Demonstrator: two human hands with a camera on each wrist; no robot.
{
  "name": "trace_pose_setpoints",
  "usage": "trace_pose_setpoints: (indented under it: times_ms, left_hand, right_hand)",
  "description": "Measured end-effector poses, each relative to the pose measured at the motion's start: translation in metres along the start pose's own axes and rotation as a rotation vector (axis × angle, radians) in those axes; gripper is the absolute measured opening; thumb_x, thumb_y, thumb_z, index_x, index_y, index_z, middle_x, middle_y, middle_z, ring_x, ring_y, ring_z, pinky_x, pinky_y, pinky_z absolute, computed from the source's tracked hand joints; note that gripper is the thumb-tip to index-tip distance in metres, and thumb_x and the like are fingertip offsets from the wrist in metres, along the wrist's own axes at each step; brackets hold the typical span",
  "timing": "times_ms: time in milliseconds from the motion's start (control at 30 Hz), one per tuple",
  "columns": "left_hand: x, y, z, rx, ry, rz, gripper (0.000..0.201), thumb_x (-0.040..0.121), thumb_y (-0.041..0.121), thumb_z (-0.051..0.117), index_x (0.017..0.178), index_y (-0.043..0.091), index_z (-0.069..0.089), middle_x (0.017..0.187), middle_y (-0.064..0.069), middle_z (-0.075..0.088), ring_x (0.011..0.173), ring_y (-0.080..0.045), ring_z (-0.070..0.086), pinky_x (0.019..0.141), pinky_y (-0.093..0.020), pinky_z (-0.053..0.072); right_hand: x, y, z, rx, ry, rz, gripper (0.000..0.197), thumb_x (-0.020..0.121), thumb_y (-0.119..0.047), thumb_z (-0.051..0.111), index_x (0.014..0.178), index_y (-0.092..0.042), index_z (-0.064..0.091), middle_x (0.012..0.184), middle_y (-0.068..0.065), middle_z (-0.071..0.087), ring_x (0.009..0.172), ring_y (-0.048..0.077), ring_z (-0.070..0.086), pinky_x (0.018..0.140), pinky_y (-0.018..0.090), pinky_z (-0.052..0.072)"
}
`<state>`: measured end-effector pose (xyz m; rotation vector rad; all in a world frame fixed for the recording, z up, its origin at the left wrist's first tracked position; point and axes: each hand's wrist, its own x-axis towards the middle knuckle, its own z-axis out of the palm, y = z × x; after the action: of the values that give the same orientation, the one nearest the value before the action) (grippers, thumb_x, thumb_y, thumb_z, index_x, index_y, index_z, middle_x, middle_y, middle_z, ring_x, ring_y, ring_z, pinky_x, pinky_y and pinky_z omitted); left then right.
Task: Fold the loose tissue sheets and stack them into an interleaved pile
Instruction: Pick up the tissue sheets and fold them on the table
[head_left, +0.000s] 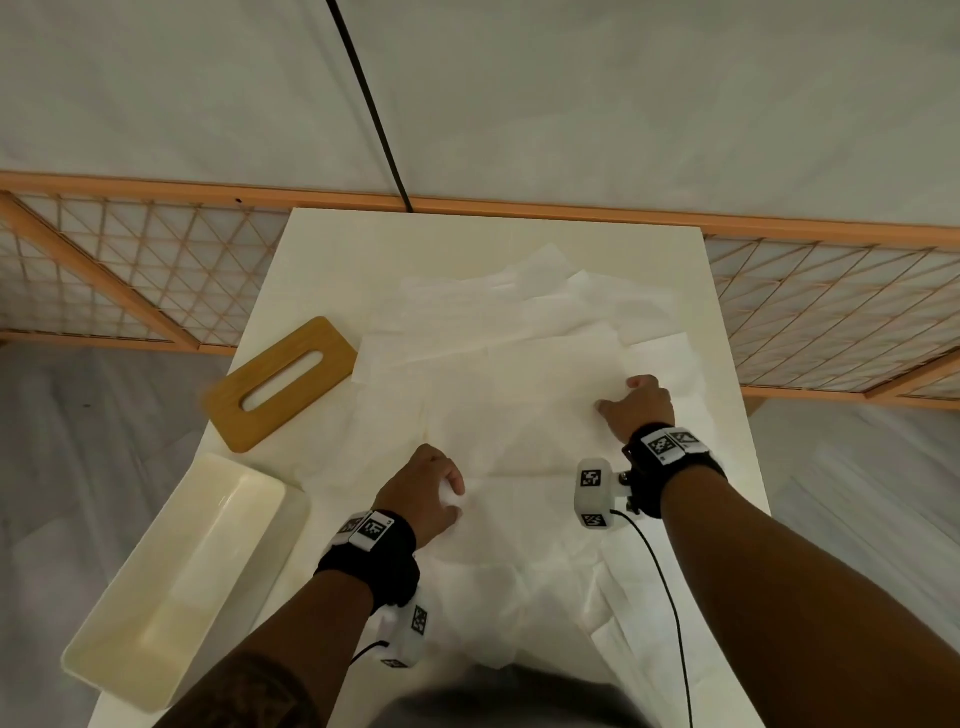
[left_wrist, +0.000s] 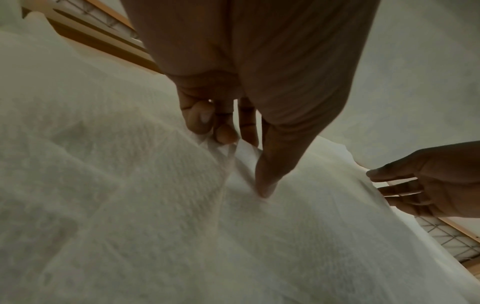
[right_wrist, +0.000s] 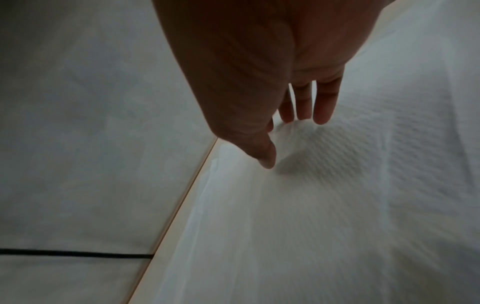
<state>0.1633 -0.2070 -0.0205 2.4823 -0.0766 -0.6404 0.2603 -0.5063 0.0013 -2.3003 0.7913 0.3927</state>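
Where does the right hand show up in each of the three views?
Head: right hand right of centre, fingers on the tissue sheets.
Left wrist: at the right edge, fingers straight.
Right wrist: top centre, fingertips on tissue.
Shared landmark: the embossed tissue sheets covering the table.

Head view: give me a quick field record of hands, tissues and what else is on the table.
left hand: pinches a tissue edge
right hand: fingertips on tissue, hold unclear
tissues: loose, spread overlapping across the table; no folded pile seen
wooden lid: flat, slotted, left of tissues
tray: white, open, at table's near left edge
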Motion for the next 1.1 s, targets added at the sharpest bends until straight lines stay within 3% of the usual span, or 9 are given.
trace_pose_setpoints:
  times_ms: [167,300,467,633,800,900,1000,1033,1100]
  left_hand:
    - [0.003,-0.001,-0.002,0.005,-0.012,0.003,0.025,0.077,0.026,0.079,0.094,0.032,0.061,0.112,0.016,0.044,0.089,-0.007,0.053,0.076,-0.021,0.041]
    - [0.004,-0.002,-0.003,-0.004,-0.02,0.01,0.025,0.077,0.027,0.08,0.093,0.033,0.062,0.111,0.015,0.045,0.09,-0.007,0.053,0.077,-0.021,0.041]
    - [0.006,-0.003,-0.003,-0.001,-0.026,0.007,0.026,0.075,0.027,0.081,0.092,0.034,0.063,0.11,0.015,0.046,0.094,-0.008,0.054,0.079,-0.02,0.042]
    - [0.006,-0.003,-0.003,-0.004,-0.022,0.003,0.026,0.075,0.027,0.082,0.092,0.033,0.063,0.109,0.014,0.047,0.093,-0.008,0.054,0.08,-0.021,0.042]
    - [0.005,-0.003,-0.004,-0.006,-0.019,0.0,0.026,0.075,0.026,0.082,0.092,0.032,0.063,0.11,0.013,0.047,0.096,-0.01,0.055,0.084,-0.024,0.044]
    - [0.004,-0.003,-0.004,-0.001,-0.019,-0.008,0.026,0.075,0.026,0.082,0.092,0.032,0.063,0.11,0.012,0.047,0.097,-0.01,0.055,0.085,-0.024,0.045]
    - [0.005,-0.002,-0.004,0.001,-0.021,-0.01,0.026,0.076,0.025,0.082,0.092,0.032,0.063,0.111,0.012,0.047,0.098,-0.012,0.055,0.088,-0.027,0.047]
    - [0.005,-0.002,-0.004,0.003,-0.024,-0.012,0.026,0.076,0.025,0.082,0.092,0.032,0.063,0.111,0.011,0.047,0.098,-0.012,0.055,0.088,-0.027,0.047]
    - [0.006,-0.002,-0.003,0.006,-0.026,-0.016,0.026,0.076,0.025,0.082,0.093,0.031,0.063,0.112,0.011,0.047,0.098,-0.012,0.055,0.086,-0.025,0.045]
  right_hand:
    - [0.006,-0.004,-0.005,0.093,0.039,0.038,0.066,0.084,-0.029,0.08,0.138,-0.008,0.048,0.135,0.015,0.059,0.121,0.034,0.058,0.087,0.032,0.046]
    - [0.008,0.003,-0.007,0.113,0.076,0.0,0.032,0.082,-0.027,0.081,0.108,-0.014,0.069,0.113,0.007,0.07,0.092,0.024,0.061,0.077,0.028,0.045]
    - [0.008,0.009,-0.012,0.136,0.067,0.006,0.015,0.086,-0.024,0.077,0.094,-0.012,0.073,0.092,0.003,0.07,0.094,0.027,0.065,0.079,0.03,0.049]
    - [0.007,0.013,-0.01,0.135,0.019,0.02,0.019,0.086,-0.025,0.077,0.098,-0.012,0.07,0.097,0.003,0.068,0.096,0.027,0.065,0.083,0.033,0.051]
    - [0.003,0.013,-0.009,0.193,0.036,0.021,0.05,0.082,-0.02,0.081,0.125,-0.012,0.057,0.119,0.01,0.064,0.106,0.03,0.062,0.082,0.03,0.045]
    - [0.001,0.008,-0.011,0.348,0.013,0.022,0.063,0.085,-0.015,0.073,0.14,-0.014,0.043,0.116,0.008,0.058,0.103,0.029,0.059,0.086,0.035,0.048]
    - [0.0,0.006,-0.016,0.512,-0.043,0.069,0.068,0.072,-0.025,0.066,0.137,-0.015,0.048,0.116,0.009,0.063,0.097,0.029,0.063,0.082,0.04,0.054]
    - [-0.001,0.007,-0.017,0.517,-0.055,0.07,0.066,0.072,-0.027,0.065,0.135,-0.014,0.05,0.117,0.011,0.064,0.095,0.03,0.063,0.079,0.04,0.055]
    - [0.001,0.009,-0.019,0.433,-0.041,0.04,0.057,0.083,-0.031,0.07,0.134,-0.013,0.051,0.121,0.01,0.064,0.1,0.031,0.064,0.085,0.043,0.055]
